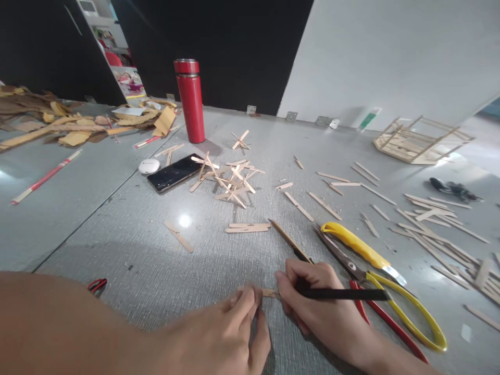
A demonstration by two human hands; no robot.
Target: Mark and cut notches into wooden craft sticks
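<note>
My left hand (230, 325) presses its closed fingertips onto a short wooden craft stick (269, 292) lying flat on the table. In my right hand (316, 302), held in a writing grip, is a slim black pen-shaped tool (347, 294). Its tip points toward the stick's right end, but my fingers hide the point, so whether it is a pen or a knife does not show. Just beyond that hand lies a dark pointed tool (289, 239). Beside it are scissors with yellow handles (410, 307) and a yellow-handled cutter (355, 244). Two craft sticks (248, 228) lie side by side ahead.
Red handles (394, 328) lie partly under the scissors. Loose sticks (437, 234) spread over the right side, near a wooden frame (422, 143). Farther back are a stick pile (234, 179), a phone (175, 173), a white case (149, 166) and a red flask (190, 104). Cardboard scraps (78, 125) lie left.
</note>
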